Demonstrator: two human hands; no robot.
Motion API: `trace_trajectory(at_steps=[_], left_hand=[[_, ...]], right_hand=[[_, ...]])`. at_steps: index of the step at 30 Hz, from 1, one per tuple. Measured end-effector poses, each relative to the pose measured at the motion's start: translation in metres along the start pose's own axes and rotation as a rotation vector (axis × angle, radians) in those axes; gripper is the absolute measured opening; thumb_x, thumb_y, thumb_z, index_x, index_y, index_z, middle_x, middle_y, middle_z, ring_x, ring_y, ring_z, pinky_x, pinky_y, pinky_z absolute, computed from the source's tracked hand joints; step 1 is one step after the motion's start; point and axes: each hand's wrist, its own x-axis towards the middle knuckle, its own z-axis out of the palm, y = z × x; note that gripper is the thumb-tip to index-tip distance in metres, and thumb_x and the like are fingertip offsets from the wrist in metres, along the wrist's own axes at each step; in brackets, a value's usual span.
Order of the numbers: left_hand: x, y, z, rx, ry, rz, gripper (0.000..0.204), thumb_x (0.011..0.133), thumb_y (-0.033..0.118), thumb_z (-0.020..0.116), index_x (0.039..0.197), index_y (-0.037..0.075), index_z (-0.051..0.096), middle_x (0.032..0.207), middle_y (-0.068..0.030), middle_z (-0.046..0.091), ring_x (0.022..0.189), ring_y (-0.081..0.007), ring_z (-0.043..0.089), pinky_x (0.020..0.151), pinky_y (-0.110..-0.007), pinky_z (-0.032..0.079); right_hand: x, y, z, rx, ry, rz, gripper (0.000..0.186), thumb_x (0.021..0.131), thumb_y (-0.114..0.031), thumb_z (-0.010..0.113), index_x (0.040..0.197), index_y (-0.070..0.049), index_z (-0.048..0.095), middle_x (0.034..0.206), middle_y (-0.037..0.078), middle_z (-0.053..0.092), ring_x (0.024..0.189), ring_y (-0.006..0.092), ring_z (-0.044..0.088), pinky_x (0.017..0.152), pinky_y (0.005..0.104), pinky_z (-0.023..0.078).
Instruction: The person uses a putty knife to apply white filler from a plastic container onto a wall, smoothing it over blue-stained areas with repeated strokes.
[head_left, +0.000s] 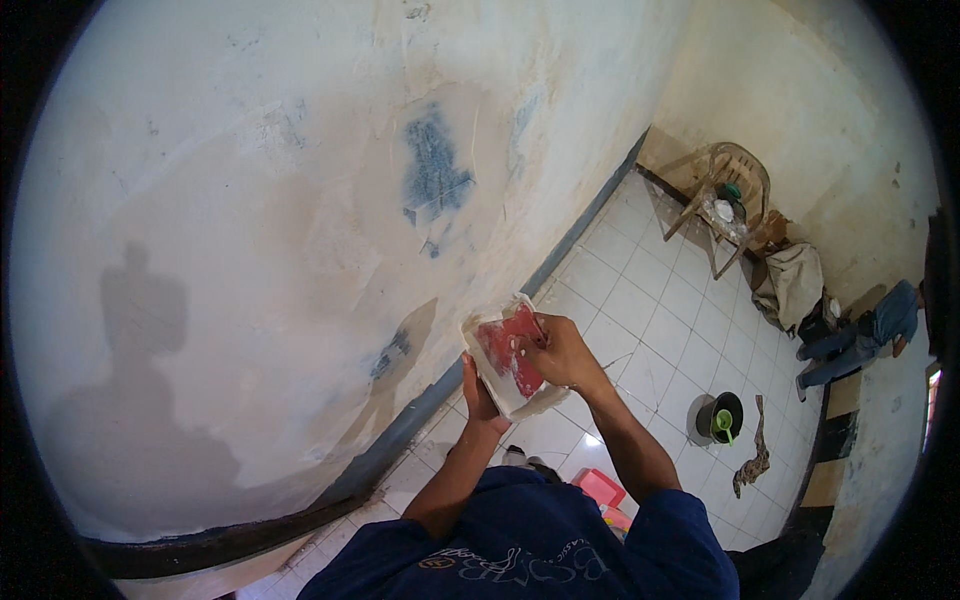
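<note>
My left hand (pixel 482 402) grips a shallow off-white tray (pixel 545 401) from its near left side, thumb up along the rim. The tray is smeared with pale filler paste. In my right hand (pixel 563 354) is a red plastic spreader (pixel 508 333), its blade over the inside of the tray and streaked with white paste. The fingers are closed round the spreader's right end. Just beyond the hands stands a pale wall (pixel 290 230) with a bare blue patch (pixel 435 165) and a smaller blue patch (pixel 392 352) lower down.
A dirty plastic chair (pixel 745 170) stands in the far corner, with a draped cloth (pixel 793 283) beside it. On the tiled floor (pixel 655 375) are a black bucket (pixel 708 418) with a green dipper (pixel 723 424), a rag (pixel 755 468) and a red container (pixel 600 487). Another person (pixel 880 335) is at the right.
</note>
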Motion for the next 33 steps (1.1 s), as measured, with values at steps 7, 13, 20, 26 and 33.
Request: trace_trajectory(at_steps=[7,13,20,26,33], left_hand=[[0.004,0.003,-0.007,-0.096,-0.023,-0.015,0.070,0.093,0.060,0.049,0.145,0.014,0.039,0.142,-0.0105,0.048,0.128,-0.0298,0.049,0.106,-0.050,0.042],[0.006,0.004,-0.023,-0.087,-0.062,0.007,0.068,0.095,0.063,0.042,0.143,0.015,0.042,0.141,-0.0107,0.049,0.128,-0.0310,0.048,0.107,-0.052,0.039],[0.012,0.003,-0.034,-0.071,-0.061,-0.003,0.067,0.093,0.064,0.045,0.138,0.014,0.049,0.133,-0.0109,0.056,0.123,-0.0309,0.053,0.105,-0.050,0.042],[0.013,0.010,-0.033,-0.171,0.006,0.026,0.070,0.093,0.066,0.042,0.140,0.014,0.046,0.138,-0.0103,0.053,0.124,-0.0317,0.052,0.105,-0.051,0.041],[0.003,0.027,-0.056,-0.047,-0.060,0.156,0.069,0.095,0.061,0.044,0.147,0.017,0.036,0.144,-0.0085,0.046,0.128,-0.0317,0.049,0.105,-0.052,0.042]], right_hand=[[0.005,-0.003,-0.007,0.040,-0.100,0.040,0.020,0.086,-0.011,0.065,0.094,0.007,0.066,0.075,0.010,0.067,0.069,0.0116,0.057,0.064,0.0308,0.048],[0.010,0.008,-0.007,0.273,-0.171,0.138,0.024,0.084,-0.012,0.066,0.098,0.008,0.068,0.077,0.009,0.068,0.069,0.0127,0.059,0.064,0.0301,0.048],[0.004,0.039,-0.004,0.338,-0.159,0.282,0.026,0.082,-0.008,0.064,0.101,0.011,0.067,0.084,0.011,0.069,0.074,0.0153,0.063,0.067,0.0292,0.049],[-0.009,0.023,-0.016,0.836,0.032,0.310,0.023,0.086,-0.012,0.063,0.097,0.008,0.063,0.091,0.007,0.065,0.080,0.0131,0.061,0.071,0.0281,0.049],[0.024,0.013,-0.019,1.061,0.106,0.130,0.006,0.087,-0.007,0.063,0.086,-0.002,0.062,0.078,0.002,0.062,0.065,0.0091,0.055,0.056,0.0233,0.039]])
